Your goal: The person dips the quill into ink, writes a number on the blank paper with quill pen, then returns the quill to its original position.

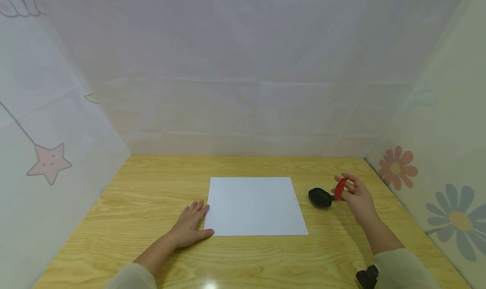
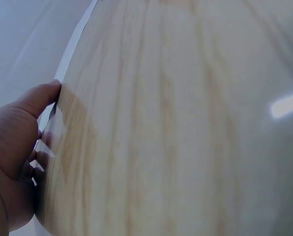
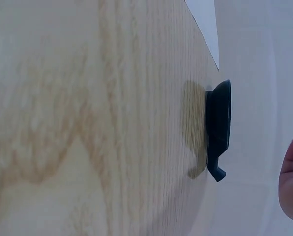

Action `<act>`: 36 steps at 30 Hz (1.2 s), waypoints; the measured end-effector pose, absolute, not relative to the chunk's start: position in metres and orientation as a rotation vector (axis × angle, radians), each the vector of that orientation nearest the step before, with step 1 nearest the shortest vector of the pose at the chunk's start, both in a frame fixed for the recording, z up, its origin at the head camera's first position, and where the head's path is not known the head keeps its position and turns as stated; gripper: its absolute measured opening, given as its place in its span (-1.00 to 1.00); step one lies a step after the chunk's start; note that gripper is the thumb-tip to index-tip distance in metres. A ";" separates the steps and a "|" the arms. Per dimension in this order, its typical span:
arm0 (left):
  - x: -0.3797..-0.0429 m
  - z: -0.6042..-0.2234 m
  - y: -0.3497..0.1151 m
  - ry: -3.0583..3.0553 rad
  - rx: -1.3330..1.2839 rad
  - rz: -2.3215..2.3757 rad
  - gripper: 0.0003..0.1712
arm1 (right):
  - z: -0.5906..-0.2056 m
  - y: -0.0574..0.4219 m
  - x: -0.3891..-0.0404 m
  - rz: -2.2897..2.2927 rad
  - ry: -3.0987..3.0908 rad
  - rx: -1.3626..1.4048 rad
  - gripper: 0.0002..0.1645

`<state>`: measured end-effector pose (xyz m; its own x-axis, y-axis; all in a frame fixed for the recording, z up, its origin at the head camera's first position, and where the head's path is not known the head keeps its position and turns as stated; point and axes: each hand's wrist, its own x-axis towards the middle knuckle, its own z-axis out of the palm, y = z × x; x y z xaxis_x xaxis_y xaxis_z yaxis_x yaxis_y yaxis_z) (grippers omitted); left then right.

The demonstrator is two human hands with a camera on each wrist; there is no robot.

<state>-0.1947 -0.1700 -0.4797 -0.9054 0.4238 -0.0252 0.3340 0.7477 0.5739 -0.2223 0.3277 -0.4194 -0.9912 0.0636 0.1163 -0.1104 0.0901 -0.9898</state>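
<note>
A white sheet of paper [image 1: 255,206] lies flat on the wooden table. My left hand [image 1: 190,228] rests palm down at the paper's left side, fingers spread, with the thumb on its lower left corner; in the left wrist view the thumb [image 2: 41,96] touches the edge. My right hand [image 1: 356,198], raised above the table at the right, pinches a thin, curved red piece [image 1: 340,188] whose kind I cannot tell. Below and left of it sits a small black pan [image 1: 320,197], its short handle [image 3: 216,169] seen in the right wrist view. The red piece is out of that view.
The light wooden table [image 1: 152,187] meets a pale cloth wall [image 1: 243,112] at its back edge. Printed side walls stand left and right, the right one with flowers [image 1: 460,220]. A small black object [image 1: 367,276] shows beside the right sleeve.
</note>
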 end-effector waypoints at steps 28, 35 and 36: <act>-0.195 -0.480 -0.170 2.806 0.605 0.860 -0.03 | -0.416 0.326 -0.229 1.554 -2.566 -0.231 -0.21; -0.195 -0.481 -0.170 2.803 0.599 0.854 -0.03 | -0.416 0.329 -0.228 1.828 -2.551 -0.357 -0.14; -0.195 -0.480 -0.170 2.801 0.601 0.856 -0.03 | -0.416 0.330 -0.229 1.856 -2.541 -0.357 -0.14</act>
<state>-0.1954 -0.1700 -0.4804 -0.9082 0.4177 -0.0274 0.3310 0.7566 0.5638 -0.2285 0.3302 -0.4163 -0.9742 0.1661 -0.1524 0.1957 0.2874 -0.9376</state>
